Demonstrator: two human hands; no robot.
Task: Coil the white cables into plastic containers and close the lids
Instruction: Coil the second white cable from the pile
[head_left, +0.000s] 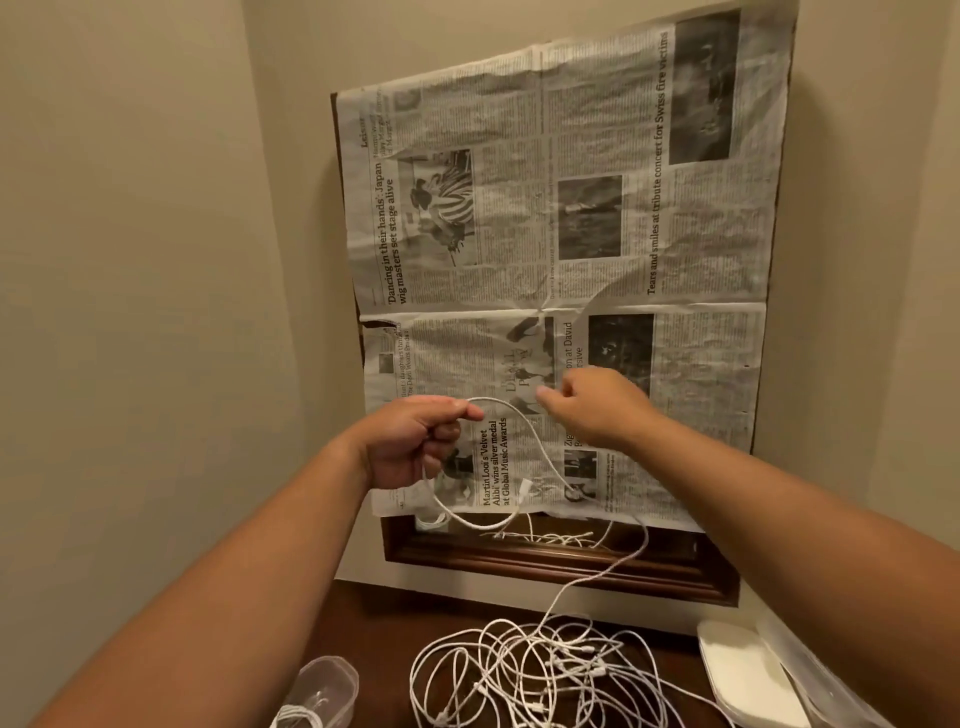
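Observation:
My left hand (415, 439) is raised in front of the newspaper and pinches a white cable (540, 447) that loops out from its fingers and hangs down. The cable's plug end (523, 488) dangles below the loop. Its long tail runs down to a tangled pile of white cables (545, 670) on the dark wooden tabletop. My right hand (597, 405) hovers just right of the loop with fingers curled; whether it touches the cable I cannot tell. A clear plastic container (324, 688) with a coiled cable inside stands at the lower left.
A mirror with a dark wooden frame (545, 564), covered by newspaper (571, 234), leans against the wall behind the table. White lids or containers (748, 675) are stacked at the lower right. Beige walls close in on the left and right.

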